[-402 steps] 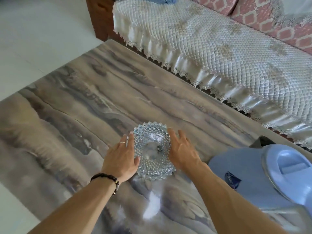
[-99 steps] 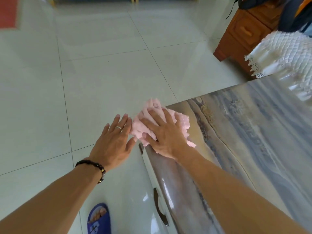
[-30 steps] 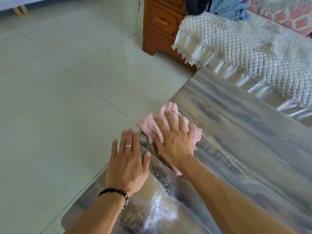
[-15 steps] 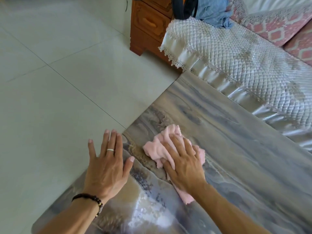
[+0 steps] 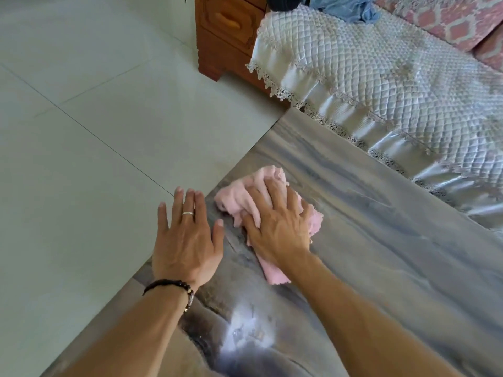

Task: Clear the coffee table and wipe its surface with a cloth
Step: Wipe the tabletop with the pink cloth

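Observation:
A crumpled pink cloth (image 5: 239,195) lies on the glossy grey marble-patterned coffee table (image 5: 381,254), near its left edge. My right hand (image 5: 275,227) presses flat on the cloth with straight, spread fingers. My left hand (image 5: 186,238), with a ring and a dark bead bracelet, rests flat on the table's left edge beside the cloth, its fingertips reaching out over the floor. Nothing else stands on the visible tabletop.
A sofa with a quilted white lace-trimmed cover (image 5: 381,85) runs along the table's far side, close to it. A wooden cabinet (image 5: 226,31) stands at the sofa's end. Blue fabric (image 5: 345,6) lies on the sofa. Pale tiled floor (image 5: 81,131) spreads to the left.
Over the last second my right hand has slid the cloth a little along the table's left edge. My left hand stays flat on the edge beside it.

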`<act>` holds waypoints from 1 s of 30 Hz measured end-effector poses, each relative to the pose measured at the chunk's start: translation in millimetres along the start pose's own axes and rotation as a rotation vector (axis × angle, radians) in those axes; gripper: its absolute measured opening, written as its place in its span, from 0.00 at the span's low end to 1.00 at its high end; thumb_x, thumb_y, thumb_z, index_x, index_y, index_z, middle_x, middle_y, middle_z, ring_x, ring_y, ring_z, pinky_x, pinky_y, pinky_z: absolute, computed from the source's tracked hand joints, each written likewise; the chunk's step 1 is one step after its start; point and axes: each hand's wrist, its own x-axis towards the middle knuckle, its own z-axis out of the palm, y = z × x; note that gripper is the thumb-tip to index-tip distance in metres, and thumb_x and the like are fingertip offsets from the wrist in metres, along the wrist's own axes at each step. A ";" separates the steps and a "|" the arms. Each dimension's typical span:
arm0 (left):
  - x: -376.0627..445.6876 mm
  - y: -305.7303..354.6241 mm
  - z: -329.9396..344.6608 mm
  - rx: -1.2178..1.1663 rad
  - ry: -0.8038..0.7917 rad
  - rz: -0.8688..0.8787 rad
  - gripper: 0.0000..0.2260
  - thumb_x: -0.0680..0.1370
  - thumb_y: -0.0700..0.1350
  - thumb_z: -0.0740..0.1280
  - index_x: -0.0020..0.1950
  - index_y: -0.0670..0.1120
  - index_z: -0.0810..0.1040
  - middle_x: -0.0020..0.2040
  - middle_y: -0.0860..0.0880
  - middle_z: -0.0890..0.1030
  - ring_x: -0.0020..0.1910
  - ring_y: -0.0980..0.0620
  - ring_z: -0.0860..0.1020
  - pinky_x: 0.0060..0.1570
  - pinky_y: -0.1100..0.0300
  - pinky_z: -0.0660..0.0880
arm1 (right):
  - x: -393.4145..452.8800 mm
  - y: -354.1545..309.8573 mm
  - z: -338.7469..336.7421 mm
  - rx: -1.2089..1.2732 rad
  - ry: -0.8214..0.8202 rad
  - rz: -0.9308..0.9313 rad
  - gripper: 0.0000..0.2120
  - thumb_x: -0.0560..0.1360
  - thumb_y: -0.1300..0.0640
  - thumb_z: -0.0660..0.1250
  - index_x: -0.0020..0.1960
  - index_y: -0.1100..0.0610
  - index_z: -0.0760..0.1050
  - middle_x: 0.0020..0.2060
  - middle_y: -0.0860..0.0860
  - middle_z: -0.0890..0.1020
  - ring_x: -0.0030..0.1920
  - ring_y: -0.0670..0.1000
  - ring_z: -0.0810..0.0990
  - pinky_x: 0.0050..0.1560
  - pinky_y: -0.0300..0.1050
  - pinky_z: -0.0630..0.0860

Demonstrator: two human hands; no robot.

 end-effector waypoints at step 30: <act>11.1 -2.9 -3.8 -0.022 -0.001 0.083 0.32 0.78 0.56 0.50 0.72 0.33 0.63 0.72 0.34 0.64 0.75 0.38 0.57 0.69 0.37 0.58 | -27.3 41.5 -8.7 0.071 0.042 -0.081 0.22 0.77 0.40 0.55 0.69 0.42 0.64 0.71 0.52 0.69 0.62 0.61 0.72 0.59 0.62 0.68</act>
